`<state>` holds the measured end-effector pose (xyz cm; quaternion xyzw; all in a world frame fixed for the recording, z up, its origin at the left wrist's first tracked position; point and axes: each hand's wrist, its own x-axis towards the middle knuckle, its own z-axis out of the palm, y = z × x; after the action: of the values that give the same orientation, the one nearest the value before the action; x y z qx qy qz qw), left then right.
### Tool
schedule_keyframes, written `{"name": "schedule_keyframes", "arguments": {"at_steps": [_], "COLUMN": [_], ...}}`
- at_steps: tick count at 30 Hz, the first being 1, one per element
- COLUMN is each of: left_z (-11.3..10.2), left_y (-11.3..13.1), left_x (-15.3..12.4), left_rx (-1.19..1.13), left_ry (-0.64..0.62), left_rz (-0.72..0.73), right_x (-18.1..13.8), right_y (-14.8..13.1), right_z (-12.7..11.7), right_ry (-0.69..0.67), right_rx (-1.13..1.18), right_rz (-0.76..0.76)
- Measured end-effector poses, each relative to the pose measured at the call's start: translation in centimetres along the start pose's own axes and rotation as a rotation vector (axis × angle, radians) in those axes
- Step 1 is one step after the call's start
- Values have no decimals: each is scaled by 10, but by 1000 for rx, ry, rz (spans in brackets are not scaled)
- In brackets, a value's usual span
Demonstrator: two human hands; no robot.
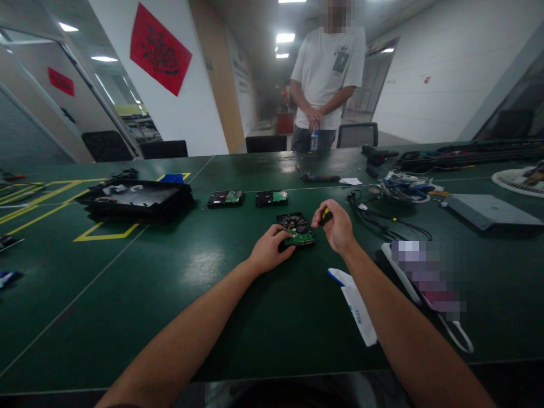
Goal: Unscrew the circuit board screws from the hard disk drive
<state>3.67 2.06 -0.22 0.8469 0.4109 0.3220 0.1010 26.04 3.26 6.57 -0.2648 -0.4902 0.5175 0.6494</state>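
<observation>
A black hard drive [297,226] lies circuit-board side up on the green table [178,294], straight ahead of me. My left hand [268,251] grips its near left corner, fingers closed on the edge. My right hand [335,226] is wrapped round a screwdriver with a yellow and black handle [325,215], held just above the drive's right side. The tool's tip is hidden behind my fingers.
Two more hard drives [225,198] [271,198] lie further back. A stack of black trays [136,199] sits at the left, cables [382,218] and a grey box [488,211] at the right. White paper [357,311] lies near me. A person [327,73] stands across the table holding a bottle.
</observation>
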Motion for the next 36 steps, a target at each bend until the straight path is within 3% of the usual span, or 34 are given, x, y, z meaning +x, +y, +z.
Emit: {"name": "schedule_keyframes", "arguments": {"at_steps": [10, 16, 21, 29, 36], "left_z": [-1, -1, 0, -2, -1], "left_y": [2, 0, 0, 1, 2], "left_x": [0, 1, 1, 0, 0], "left_rx": [-19, -5, -10, -15, -3], "left_ry": [9, -6, -1, 3, 1], "left_rz": [2, -7, -5, 15, 4], "right_x": [-1, 2, 1, -1, 3], "right_y": [-3, 5, 2, -2, 5], "right_z": [4, -2, -4, 1, -4], "right_ry": [5, 74, -2, 0, 64], "right_rx": [-4, 13, 16, 43, -70], "right_rz": [40, -33, 12, 36, -32]}}
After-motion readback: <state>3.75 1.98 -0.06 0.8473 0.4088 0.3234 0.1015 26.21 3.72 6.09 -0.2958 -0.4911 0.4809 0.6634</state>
